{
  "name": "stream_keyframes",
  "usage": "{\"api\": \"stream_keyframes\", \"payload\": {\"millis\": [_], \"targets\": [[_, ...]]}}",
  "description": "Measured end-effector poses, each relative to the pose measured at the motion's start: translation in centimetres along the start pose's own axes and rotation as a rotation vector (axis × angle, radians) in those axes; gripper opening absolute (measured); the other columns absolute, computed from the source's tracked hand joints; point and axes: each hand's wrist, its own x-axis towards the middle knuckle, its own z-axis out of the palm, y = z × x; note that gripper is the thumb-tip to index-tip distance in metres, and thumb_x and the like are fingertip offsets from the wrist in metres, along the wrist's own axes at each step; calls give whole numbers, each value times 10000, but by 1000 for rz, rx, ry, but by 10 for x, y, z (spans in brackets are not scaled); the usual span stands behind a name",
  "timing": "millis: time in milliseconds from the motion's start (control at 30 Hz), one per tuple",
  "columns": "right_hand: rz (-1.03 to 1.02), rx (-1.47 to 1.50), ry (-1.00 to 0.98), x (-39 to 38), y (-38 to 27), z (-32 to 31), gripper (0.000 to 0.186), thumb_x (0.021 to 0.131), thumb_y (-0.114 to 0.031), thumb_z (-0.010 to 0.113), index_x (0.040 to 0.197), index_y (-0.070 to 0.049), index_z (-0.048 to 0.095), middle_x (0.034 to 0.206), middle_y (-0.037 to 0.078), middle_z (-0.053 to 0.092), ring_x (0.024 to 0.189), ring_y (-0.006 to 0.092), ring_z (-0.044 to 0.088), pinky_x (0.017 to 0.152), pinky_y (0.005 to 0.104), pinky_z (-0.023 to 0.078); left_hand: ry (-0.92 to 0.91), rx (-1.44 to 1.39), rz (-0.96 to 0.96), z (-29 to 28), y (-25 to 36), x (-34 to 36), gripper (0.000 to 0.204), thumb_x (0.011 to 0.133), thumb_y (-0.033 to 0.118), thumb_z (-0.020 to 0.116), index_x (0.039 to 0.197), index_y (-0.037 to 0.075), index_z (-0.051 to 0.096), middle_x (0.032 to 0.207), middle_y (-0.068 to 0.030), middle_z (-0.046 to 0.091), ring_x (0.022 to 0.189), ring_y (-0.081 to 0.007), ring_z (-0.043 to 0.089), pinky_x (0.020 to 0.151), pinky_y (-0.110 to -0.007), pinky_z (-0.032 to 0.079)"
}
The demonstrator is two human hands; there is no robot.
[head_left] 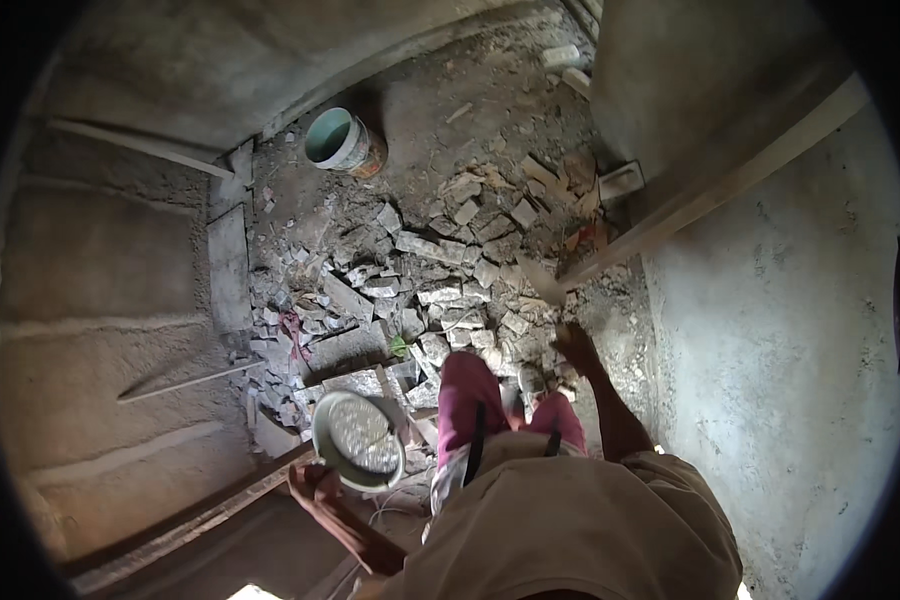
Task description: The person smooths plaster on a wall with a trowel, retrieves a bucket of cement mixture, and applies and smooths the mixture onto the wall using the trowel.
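At lower left, my left hand (315, 484) is curled closed at the near-left rim of a pale bucket (378, 484). Grey, speckled, wet-looking material (363, 432) lies inside it. My right hand (575, 350) is closed, held out to the right of my knees. From it a trowel (540, 281) points away over the rubble, its flat blade showing and its handle hidden in my fingers. Broken brick and block pieces (440, 293) cover the floor ahead of my legs.
A second bucket (362, 152) stands tilted-looking at the far left. A long wooden beam (710, 195) slants down along the right wall (770, 400). A thin stick (195, 382) leans at the left wall (100, 270). Planks and loose scraps lie among the rubble.
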Motion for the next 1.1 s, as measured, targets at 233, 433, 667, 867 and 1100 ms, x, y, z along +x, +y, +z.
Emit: {"api": "stream_keyframes", "payload": {"millis": [233, 433, 667, 867, 1100], "targets": [[141, 33, -87, 150, -29, -78, 427, 780, -317, 757, 1053, -46, 572, 912, 172, 641, 907, 348, 623, 771, 467, 490, -5, 104, -225, 231, -96, 95, 274, 805, 408, 647, 715, 151, 615, 499, 45, 387, 456, -121, 356, 526, -295, 351], [647, -148, -185, 195, 84, -88, 349, 797, -349, 749, 835, -29, 616, 647, 116, 642, 564, 255, 650, 510, 392, 526, -190, 385, -253, 279, -164, 288, 253, 746, 412, 638, 707, 174, 562, 528, -1, 376, 588, -178, 387, 712, -420, 403], [1108, 396, -2, 190, -28, -103, 379, 775, -115, 790, 959, -63, 463, 647, 99, 572, 483, 204, 570, 399, 372, 470, -62, 293, -282, 524, -271, 257, 240, 778, 402, 639, 739, 165, 623, 490, 16, 431, 542, -169, 428, 815, -470, 388], [1171, 477, -52, 325, -65, -88, 154, 898, -142, 620, 827, -71, 504, 617, 64, 511, 481, 170, 502, 421, 331, 422, -58, 343, -245, 699, -305, 246, 353, 769, 452, 703, 844, 110, 656, 486, 50, 408, 417, -120, 361, 465, -276, 375], [1067, 469, 2, 553, -86, -98, 187, 871, -211, 690, 847, -31, 647, 645, 115, 617, 521, 213, 616, 430, 372, 477, -182, 539, -345, 819, -370, 316, 414, 801, 489, 608, 944, 107, 677, 632, -49, 587, 583, -182, 513, 494, -293, 427]]}}
